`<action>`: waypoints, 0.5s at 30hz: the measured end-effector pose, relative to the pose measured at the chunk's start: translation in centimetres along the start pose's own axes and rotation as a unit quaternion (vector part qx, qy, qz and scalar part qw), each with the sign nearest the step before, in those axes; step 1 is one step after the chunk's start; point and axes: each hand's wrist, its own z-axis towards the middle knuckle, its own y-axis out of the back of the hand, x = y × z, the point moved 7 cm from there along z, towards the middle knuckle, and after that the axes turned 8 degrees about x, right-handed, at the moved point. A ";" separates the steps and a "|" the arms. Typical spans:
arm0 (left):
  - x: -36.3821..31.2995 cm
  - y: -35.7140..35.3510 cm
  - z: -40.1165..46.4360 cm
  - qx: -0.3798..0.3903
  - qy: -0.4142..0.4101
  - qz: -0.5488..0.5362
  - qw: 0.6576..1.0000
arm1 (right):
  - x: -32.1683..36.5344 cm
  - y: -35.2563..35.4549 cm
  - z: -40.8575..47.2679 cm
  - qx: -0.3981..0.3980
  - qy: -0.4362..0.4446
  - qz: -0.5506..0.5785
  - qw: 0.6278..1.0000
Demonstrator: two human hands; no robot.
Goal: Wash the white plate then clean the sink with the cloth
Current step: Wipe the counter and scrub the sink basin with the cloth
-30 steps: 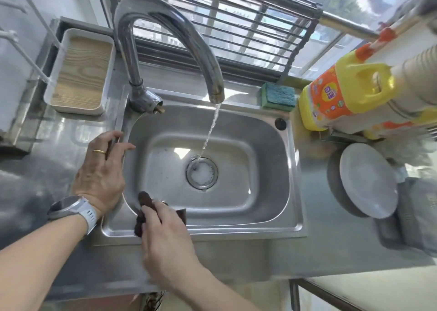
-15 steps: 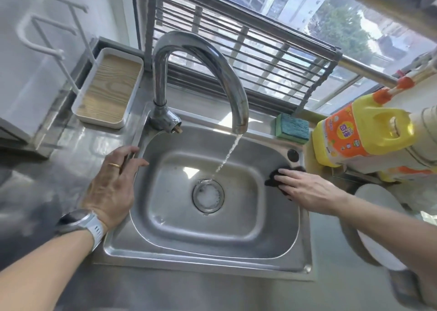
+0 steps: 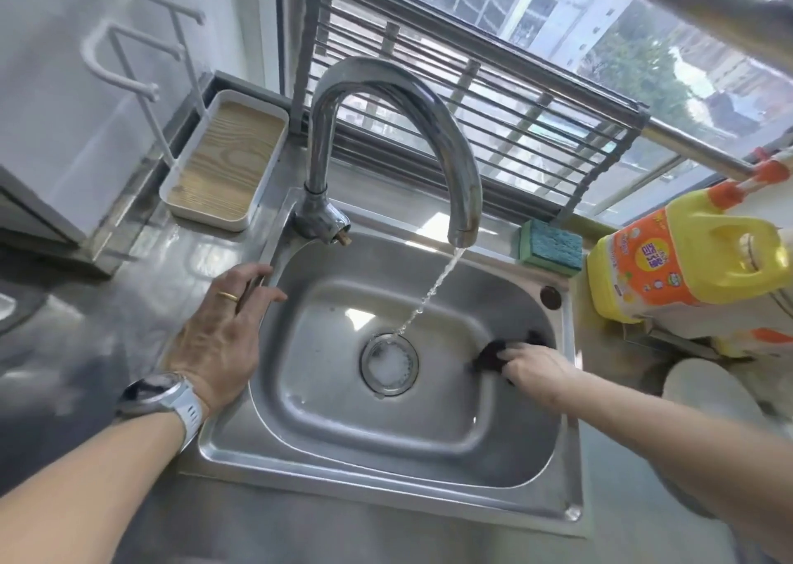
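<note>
Your right hand (image 3: 536, 368) presses a dark cloth (image 3: 495, 355) against the inner right wall of the sink (image 3: 386, 475), low on the wall and just right of the drain (image 3: 389, 364). The fingers curl over the cloth and bunch it against the steel; part of the cloth shows beyond the fingertips, toward the drain and toward the rim.

Your left hand (image 3: 219, 331) rests flat on the counter (image 3: 98, 349) at the sink's left rim. Its fingers are straight and spread, holding nothing; the fingertips reach the rim near the base of the faucet (image 3: 386, 104). A watch (image 3: 161, 396) sits on that wrist.

The faucet is running. A thin stream falls from the spout at a slant and lands at the upper edge of the drain, where foam lies in the strainer.

The white plate (image 3: 703, 392) lies on the counter to the right of the sink, outside the basin and partly hidden behind your right forearm.

Behind the sink's right rear corner, a blue-green sponge (image 3: 551, 248) lies on the ledge. A yellow detergent bottle (image 3: 678, 258) stands just to its right. A white tray (image 3: 223, 162) with a wood-grain floor sits on the counter to the left of the faucet.
</note>
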 end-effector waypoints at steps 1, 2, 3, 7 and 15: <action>0.0 -0.1 0.0 0.001 -0.002 0.002 1.000 | 1.8 -1.9 -0.6 0.068 -0.013 0.054 0.996; -0.1 -0.2 0.1 0.000 -0.004 0.001 1.000 | 4.0 -3.4 -1.2 0.120 -0.024 0.119 0.985; 0.0 -0.1 0.1 -0.004 -0.004 0.000 1.000 | 6.6 -4.6 -1.7 0.155 -0.023 0.188 0.970; 0.2 -0.2 0.0 -0.016 -0.007 -0.002 1.000 | 13.0 -2.2 -2.8 0.118 -0.094 0.491 0.858; -0.2 0.4 -0.1 -0.021 -0.016 -0.020 0.999 | 28.2 12.0 5.8 0.047 -0.011 0.912 0.408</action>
